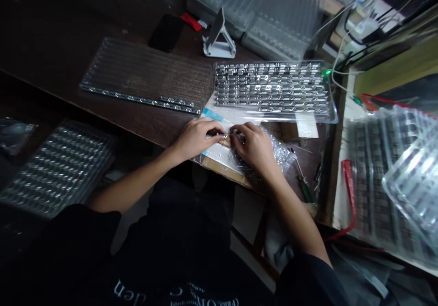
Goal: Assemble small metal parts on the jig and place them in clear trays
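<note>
Near the desk's front edge, my left hand (200, 137) pinches a small shiny metal part (225, 136) between thumb and fingertips. My right hand (253, 145) is just to its right, fingers curled and pressed together beside the part; what they hold is too small to name. Under both hands lies a white sheet (219, 153) on cardboard. A clear bag of small silvery pieces (281, 153) lies beside and partly under my right hand. Beyond the hands is a clear tray filled with rows of metal parts (270, 89). A ribbed clear tray (147, 73) at left holds parts along its near edge.
A white phone stand (219, 46) and a dark phone (166, 32) stand farther back. A green-handled screwdriver (304, 185) lies at right. Stacked clear trays (376, 169) fill the far right, and filled trays (58, 164) sit low at left. Cables (342, 46) run at upper right.
</note>
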Tool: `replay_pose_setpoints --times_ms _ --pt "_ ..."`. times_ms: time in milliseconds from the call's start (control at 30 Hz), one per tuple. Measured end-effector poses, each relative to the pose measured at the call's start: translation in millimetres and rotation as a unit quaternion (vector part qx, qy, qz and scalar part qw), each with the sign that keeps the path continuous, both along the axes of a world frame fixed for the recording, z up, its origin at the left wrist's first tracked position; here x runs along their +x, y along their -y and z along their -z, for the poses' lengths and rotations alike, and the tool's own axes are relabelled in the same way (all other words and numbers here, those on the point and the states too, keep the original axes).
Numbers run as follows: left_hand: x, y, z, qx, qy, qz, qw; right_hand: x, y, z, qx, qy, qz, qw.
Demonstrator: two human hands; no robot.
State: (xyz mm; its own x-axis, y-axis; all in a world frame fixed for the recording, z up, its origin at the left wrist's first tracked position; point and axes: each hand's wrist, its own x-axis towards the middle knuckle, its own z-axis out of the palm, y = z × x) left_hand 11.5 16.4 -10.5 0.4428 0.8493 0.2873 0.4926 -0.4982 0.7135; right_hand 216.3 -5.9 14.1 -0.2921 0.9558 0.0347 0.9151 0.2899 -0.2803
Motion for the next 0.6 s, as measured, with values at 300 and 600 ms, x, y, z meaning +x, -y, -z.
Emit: replay_pose_setpoints --times_ms 300,600 --pt "0.0 0.4 -0.3 0.011 -0.027 0.013 1.0 3.2 -1.6 8.6 0.011 -0.044 -0.016 0.999" --pt "-1.5 2.5 -1.5 0.031 -0.009 -0.019 0.999 4.8 1.8 12.4 0.031 -0.157 -0.045 0.986"
